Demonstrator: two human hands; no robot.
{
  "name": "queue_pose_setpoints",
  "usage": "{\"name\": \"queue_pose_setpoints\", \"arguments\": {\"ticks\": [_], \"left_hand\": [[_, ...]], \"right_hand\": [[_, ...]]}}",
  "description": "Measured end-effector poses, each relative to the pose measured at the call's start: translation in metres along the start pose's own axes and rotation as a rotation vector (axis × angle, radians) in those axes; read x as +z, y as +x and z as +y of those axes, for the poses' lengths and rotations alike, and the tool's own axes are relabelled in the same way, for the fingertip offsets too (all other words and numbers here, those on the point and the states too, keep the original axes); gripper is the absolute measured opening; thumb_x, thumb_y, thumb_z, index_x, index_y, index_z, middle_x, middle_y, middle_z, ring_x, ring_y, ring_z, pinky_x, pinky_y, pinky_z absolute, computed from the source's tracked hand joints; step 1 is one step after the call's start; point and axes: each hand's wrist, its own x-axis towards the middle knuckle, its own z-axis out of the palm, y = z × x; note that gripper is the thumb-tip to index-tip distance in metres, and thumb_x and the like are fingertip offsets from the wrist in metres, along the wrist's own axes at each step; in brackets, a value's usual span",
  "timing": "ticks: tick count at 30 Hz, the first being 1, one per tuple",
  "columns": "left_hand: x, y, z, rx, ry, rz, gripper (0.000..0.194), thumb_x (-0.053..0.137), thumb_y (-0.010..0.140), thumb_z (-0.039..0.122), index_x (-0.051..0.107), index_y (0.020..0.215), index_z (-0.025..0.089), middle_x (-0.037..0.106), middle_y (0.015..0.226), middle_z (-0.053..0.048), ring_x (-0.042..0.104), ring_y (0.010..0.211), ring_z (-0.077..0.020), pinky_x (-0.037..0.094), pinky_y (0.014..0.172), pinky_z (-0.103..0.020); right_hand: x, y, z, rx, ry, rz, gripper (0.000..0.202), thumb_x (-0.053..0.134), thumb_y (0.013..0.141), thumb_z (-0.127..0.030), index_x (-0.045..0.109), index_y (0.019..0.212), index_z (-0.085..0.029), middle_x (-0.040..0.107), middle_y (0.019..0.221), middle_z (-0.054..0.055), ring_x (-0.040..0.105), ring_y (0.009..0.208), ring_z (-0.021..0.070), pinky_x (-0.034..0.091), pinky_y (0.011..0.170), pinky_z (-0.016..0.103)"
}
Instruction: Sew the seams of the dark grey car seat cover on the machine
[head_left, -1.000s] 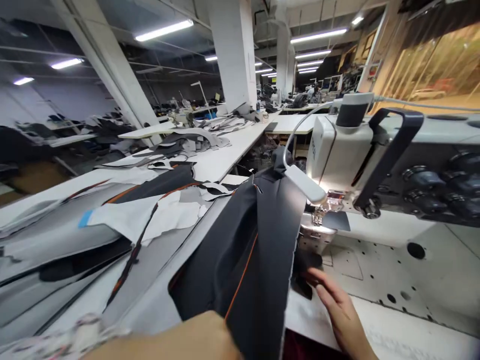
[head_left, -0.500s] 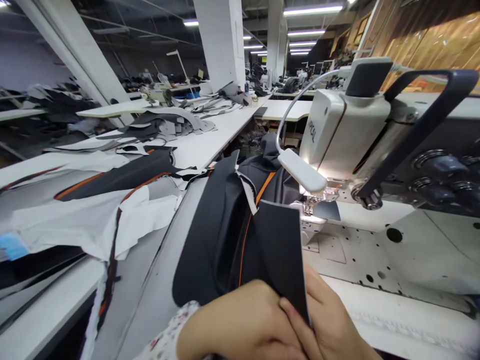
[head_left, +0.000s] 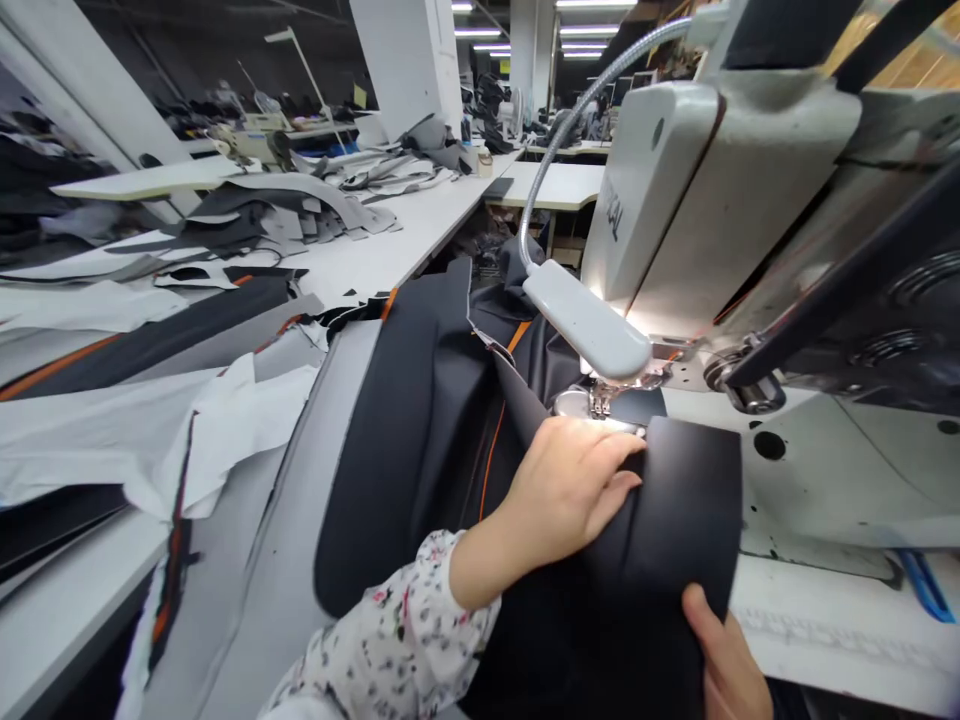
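Note:
A black, leather-like panel (head_left: 686, 510) lies in front of the presser foot (head_left: 600, 400) of a white sewing machine (head_left: 652, 190). My left hand (head_left: 562, 490) is closed on a fold at the panel's left part, just before the foot, its thumb and fingers pinching the material. Lower down, my right hand (head_left: 727, 650) grips the panel's right edge, thumb on top and fingers hidden beneath. To the left spreads a larger black sewn piece (head_left: 382, 450) with an orange strip (head_left: 491, 460) along a seam. The needle tip is too small to make out.
A white lamp (head_left: 589, 318) on a bendable neck hangs low over the foot. White and grey cut pieces (head_left: 247, 420) cover the table at left. A blue tool (head_left: 926, 585) lies at the right, near a printed ruler scale (head_left: 840, 640). More fabric piles (head_left: 300, 215) stand behind.
My left hand has moved up and forward to the presser foot, apart from my right hand, which has shifted right along the panel. The panel now lies flatter and further right. The view has come closer.

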Motion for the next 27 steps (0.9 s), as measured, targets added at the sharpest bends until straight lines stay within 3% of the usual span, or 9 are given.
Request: {"name": "queue_pose_setpoints", "arguments": {"ticks": [3,7,11,15,27], "left_hand": [[-0.005,-0.005,-0.013,-0.016,0.049,-0.015,0.022,0.055,0.104,0.025,0.07,0.12,0.02,0.072,0.125,-0.01,0.064,0.114,-0.0237,0.051,0.096,-0.04],[-0.018,-0.014,-0.022,-0.028,0.069,-0.029,0.025,0.054,0.105,0.023,0.073,0.121,0.019,0.075,0.126,-0.007,0.062,0.114,-0.0225,0.05,0.099,-0.04],[-0.02,-0.013,-0.02,-0.023,0.103,-0.03,0.028,0.052,0.106,0.028,0.073,0.123,0.022,0.076,0.126,-0.003,0.062,0.11,-0.0224,0.047,0.096,-0.039],[-0.013,-0.006,-0.018,-0.013,0.106,-0.004,0.028,0.054,0.105,0.03,0.075,0.122,0.021,0.077,0.125,-0.001,0.061,0.107,-0.0225,0.044,0.09,-0.039],[-0.014,-0.002,-0.023,-0.054,0.103,-0.005,0.031,0.052,0.104,0.032,0.077,0.118,0.022,0.078,0.12,-0.003,0.061,0.104,-0.0217,0.044,0.089,-0.04]], "right_hand": [[0.023,0.008,-0.014,0.136,0.08,-0.078,0.045,0.072,0.089,-0.06,0.079,0.115,-0.025,0.075,0.126,0.001,0.06,0.134,0.0307,0.051,0.114,0.036],[0.047,0.015,-0.034,0.337,0.306,-0.314,0.054,0.067,0.092,-0.062,0.076,0.123,-0.02,0.079,0.111,0.006,0.071,0.116,0.0319,0.06,0.101,0.041],[0.051,0.019,-0.036,0.257,0.385,-0.405,0.051,0.061,0.096,-0.058,0.076,0.125,-0.018,0.08,0.101,0.008,0.072,0.114,0.0326,0.06,0.1,0.045],[0.048,0.026,-0.031,0.176,0.382,-0.447,0.052,0.055,0.098,-0.06,0.077,0.123,-0.021,0.08,0.106,0.009,0.071,0.117,0.0326,0.059,0.103,0.047],[0.055,0.028,-0.029,0.252,0.474,-0.484,0.053,0.047,0.101,-0.06,0.078,0.121,-0.021,0.078,0.114,0.01,0.062,0.133,0.0323,0.052,0.113,0.054]]}}
